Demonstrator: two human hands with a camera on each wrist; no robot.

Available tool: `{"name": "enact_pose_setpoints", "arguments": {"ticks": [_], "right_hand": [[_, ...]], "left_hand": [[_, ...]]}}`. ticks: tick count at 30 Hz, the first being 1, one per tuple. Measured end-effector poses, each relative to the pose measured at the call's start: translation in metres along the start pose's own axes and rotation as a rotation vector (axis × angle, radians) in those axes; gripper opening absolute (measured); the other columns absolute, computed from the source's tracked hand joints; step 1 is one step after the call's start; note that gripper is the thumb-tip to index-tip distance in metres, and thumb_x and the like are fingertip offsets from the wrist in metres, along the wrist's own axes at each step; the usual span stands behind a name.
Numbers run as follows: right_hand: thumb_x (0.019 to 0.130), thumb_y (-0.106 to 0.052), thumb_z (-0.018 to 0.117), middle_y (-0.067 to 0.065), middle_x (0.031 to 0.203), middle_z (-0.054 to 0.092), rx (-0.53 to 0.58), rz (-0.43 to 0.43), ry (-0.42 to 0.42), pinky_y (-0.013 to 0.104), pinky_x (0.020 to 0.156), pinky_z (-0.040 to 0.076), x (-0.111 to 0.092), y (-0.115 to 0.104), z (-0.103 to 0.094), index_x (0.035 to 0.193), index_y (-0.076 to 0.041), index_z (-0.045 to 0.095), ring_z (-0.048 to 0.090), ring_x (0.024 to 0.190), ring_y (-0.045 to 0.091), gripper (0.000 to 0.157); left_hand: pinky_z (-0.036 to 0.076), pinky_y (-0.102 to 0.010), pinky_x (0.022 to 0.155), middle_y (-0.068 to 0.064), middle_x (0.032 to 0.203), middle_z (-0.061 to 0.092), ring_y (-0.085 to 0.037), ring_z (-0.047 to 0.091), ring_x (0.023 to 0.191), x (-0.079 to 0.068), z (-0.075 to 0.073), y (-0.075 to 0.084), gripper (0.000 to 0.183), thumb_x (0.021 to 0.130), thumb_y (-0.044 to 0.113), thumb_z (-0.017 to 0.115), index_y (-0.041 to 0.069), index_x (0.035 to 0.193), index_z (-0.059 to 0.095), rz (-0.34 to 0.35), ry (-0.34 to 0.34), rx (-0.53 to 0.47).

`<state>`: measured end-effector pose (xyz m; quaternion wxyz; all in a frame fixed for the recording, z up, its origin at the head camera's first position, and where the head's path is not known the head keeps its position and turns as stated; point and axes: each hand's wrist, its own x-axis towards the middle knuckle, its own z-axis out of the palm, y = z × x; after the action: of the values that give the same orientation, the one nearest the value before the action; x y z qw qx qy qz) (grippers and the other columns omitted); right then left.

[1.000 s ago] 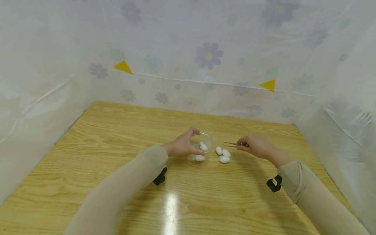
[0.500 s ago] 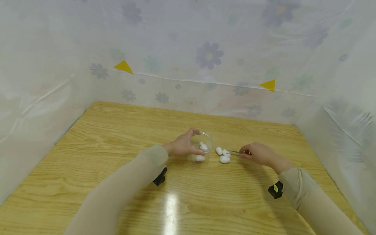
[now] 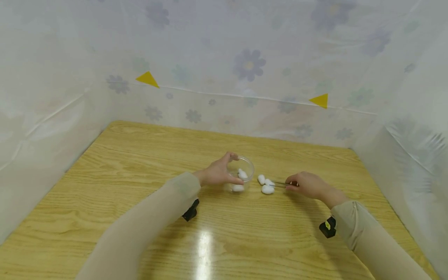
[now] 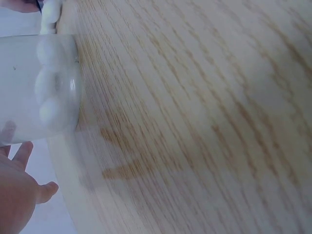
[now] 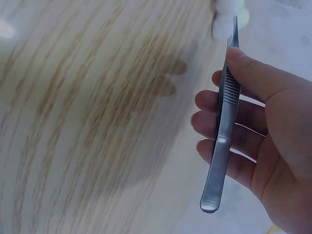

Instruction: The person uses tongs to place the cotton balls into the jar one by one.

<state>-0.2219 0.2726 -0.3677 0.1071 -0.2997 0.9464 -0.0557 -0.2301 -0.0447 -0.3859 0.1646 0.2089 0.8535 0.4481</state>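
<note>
My left hand (image 3: 218, 171) grips a clear plastic jar (image 4: 19, 83) from its left side, thumb near me and fingers at the far side of the rim. Several white oval cotton balls (image 4: 49, 85) lie in the bottom of the jar. My right hand (image 5: 273, 112) pinches metal tweezers (image 5: 225, 126) between thumb and fingers, pointing left. Just right of the jar, 3 more cotton balls (image 3: 267, 189) sit close together on the table. The tweezer tips overlap the middle one in the head view.
The wooden table (image 3: 168, 151) runs back to a flowered white curtain (image 3: 210, 58), with white sheeting at both sides. Two yellow triangles (image 3: 319, 101) mark the back curtain. A black wrist camera (image 3: 328, 227) hangs under the right sleeve, another under the left.
My right hand has come down and nearer to me, bringing the tweezer tips from beyond the loose cotton balls to the middle one. My left hand and the jar have stayed put.
</note>
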Motion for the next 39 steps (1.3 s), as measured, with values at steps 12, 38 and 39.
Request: {"name": "enact_pose_setpoints", "arguments": {"ticks": [12, 38, 39], "right_hand": [[0.088, -0.017, 0.064, -0.003, 0.078, 0.068, -0.004, -0.012, 0.051, 0.027, 0.057, 0.046, 0.002, 0.003, 0.001, 0.087, -0.012, 0.070, 0.056, 0.062, 0.004, 0.008], [0.090, -0.015, 0.060, 0.003, 0.076, 0.067, 0.024, 0.018, 0.097, 0.024, 0.053, 0.041, -0.002, 0.004, -0.010, 0.090, -0.006, 0.069, 0.051, 0.059, 0.003, 0.012], [0.090, -0.015, 0.061, 0.003, 0.076, 0.067, 0.024, 0.016, 0.100, 0.024, 0.053, 0.041, -0.002, 0.004, -0.010, 0.091, -0.006, 0.069, 0.051, 0.058, 0.003, 0.012]], "left_hand": [[0.030, -0.045, 0.110, -0.001, 0.149, 0.033, -0.027, 0.030, 0.139, 0.001, 0.000, 0.000, 0.087, 0.074, 0.038, 0.078, 0.017, 0.141, 0.026, 0.000, 0.002, 0.005], [0.030, -0.044, 0.110, -0.001, 0.151, 0.032, -0.027, 0.030, 0.139, -0.001, -0.001, 0.003, 0.088, 0.075, 0.038, 0.078, 0.017, 0.142, 0.025, -0.004, -0.002, 0.011], [0.030, -0.044, 0.111, -0.001, 0.151, 0.031, -0.027, 0.030, 0.139, -0.002, -0.001, 0.003, 0.088, 0.075, 0.038, 0.078, 0.017, 0.142, 0.025, -0.004, -0.001, 0.011]]}}
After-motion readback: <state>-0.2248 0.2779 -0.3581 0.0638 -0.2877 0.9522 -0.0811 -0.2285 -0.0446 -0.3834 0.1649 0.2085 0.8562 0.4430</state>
